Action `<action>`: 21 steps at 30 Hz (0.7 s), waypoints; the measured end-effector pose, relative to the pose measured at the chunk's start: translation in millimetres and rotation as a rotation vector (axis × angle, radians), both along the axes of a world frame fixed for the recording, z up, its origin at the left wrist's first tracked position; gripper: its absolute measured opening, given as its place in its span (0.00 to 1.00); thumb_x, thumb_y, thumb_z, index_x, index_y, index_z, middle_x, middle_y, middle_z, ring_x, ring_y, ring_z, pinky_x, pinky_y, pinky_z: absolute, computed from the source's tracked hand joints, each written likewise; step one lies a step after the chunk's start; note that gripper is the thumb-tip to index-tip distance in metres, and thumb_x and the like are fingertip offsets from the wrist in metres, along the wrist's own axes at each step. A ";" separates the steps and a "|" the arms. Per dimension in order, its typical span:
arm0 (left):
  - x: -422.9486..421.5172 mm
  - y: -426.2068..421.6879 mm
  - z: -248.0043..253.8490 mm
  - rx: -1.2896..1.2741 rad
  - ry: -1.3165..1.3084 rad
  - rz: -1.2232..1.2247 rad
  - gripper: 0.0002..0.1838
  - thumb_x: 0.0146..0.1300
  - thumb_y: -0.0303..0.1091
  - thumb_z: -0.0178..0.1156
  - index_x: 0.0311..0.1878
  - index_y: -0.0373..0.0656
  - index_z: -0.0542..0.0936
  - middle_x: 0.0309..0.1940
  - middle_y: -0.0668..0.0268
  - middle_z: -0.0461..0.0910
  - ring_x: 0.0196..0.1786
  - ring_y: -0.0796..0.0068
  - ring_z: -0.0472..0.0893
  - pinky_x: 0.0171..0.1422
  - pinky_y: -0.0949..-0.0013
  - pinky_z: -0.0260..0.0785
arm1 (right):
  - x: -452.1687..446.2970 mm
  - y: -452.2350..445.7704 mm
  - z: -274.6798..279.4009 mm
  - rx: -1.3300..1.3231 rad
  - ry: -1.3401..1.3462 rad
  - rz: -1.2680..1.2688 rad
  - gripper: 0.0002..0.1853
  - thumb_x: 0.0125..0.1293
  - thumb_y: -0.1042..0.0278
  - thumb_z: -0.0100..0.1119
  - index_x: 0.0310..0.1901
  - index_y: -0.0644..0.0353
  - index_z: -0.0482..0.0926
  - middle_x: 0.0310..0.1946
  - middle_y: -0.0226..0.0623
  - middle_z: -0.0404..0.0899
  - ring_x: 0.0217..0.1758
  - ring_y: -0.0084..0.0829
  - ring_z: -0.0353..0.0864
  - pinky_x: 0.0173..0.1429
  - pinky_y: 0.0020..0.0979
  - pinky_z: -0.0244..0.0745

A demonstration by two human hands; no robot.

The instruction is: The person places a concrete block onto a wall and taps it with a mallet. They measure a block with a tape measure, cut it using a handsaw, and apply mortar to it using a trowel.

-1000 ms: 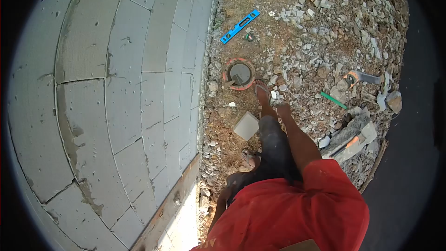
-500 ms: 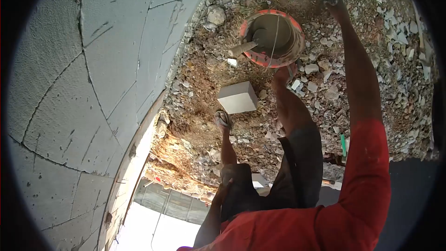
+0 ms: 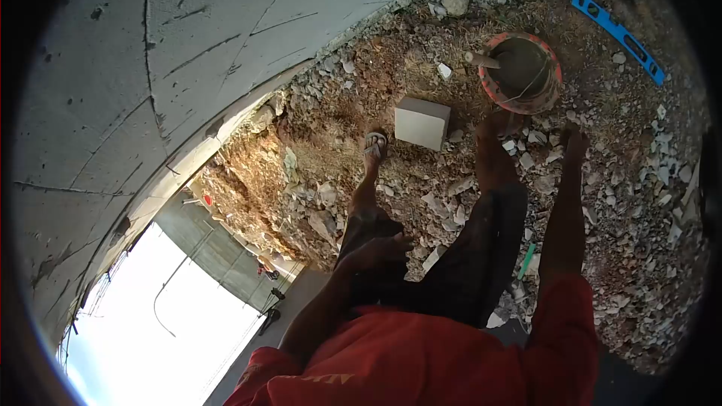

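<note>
My right hand (image 3: 575, 137) hangs low beside the orange-rimmed bucket (image 3: 556, 79), its fingers curled; what they hold is too small and dark to make out. Grey wet mix fills part of the bucket, and a tool handle (image 3: 481, 60) leans out over the rim. Above my left thigh is my left hand (image 3: 387, 248), fingers loosely apart and nothing visible in them. A pale block (image 3: 423, 123) lies on the ground between my feet and the wall. The blue spirit level (image 3: 618, 36) rests on the soil beyond the bucket.
The grey block wall (image 3: 188, 53) runs along the left and top. Stones and rubble (image 3: 639, 240) cover the ground at right. A green strip (image 3: 526, 262) lies near my right leg. Farther off at lower left stands another grey wall (image 3: 203, 237).
My right hand has drawn back from beyond the bucket, where it was at a small green and black object no longer seen there. The view has turned, showing more of my left arm.
</note>
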State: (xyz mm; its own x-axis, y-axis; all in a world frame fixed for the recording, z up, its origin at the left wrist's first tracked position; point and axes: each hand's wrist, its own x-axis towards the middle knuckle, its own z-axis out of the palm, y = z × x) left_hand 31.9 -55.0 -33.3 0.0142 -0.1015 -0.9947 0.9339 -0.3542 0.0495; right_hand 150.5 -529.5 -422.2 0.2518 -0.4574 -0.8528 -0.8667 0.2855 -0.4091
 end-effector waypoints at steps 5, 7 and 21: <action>34.5 26.8 55.4 0.052 -0.415 -0.446 0.24 0.71 0.41 0.59 0.67 0.43 0.73 0.50 0.58 0.85 0.51 0.59 0.85 0.53 0.59 0.76 | -34.0 91.4 250.6 0.506 -0.259 -0.354 0.16 0.67 0.50 0.58 0.46 0.54 0.81 0.33 0.29 0.81 0.30 0.30 0.78 0.34 0.37 0.73; 32.6 61.0 63.5 0.228 -0.593 -0.486 0.22 0.70 0.36 0.61 0.64 0.40 0.73 0.45 0.59 0.85 0.46 0.61 0.86 0.50 0.61 0.76 | -29.6 121.9 307.1 0.599 -0.279 -0.322 0.21 0.70 0.51 0.55 0.58 0.55 0.78 0.40 0.30 0.83 0.33 0.32 0.81 0.35 0.36 0.77; 103.4 221.4 185.9 -0.464 -0.881 0.704 0.20 0.70 0.46 0.64 0.55 0.39 0.79 0.31 0.70 0.81 0.31 0.76 0.83 0.34 0.70 0.82 | 14.5 516.2 605.0 -0.127 -1.143 1.461 0.32 0.65 0.57 0.63 0.67 0.65 0.70 0.60 0.60 0.75 0.63 0.53 0.77 0.66 0.44 0.72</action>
State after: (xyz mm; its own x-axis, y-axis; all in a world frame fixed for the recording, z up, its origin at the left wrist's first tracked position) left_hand 135.3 166.5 152.6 0.8611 -0.1427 -0.4880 0.4974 0.4352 0.7505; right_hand 165.0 -13.3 182.8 0.8112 0.5847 0.0111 0.3110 -0.4152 -0.8550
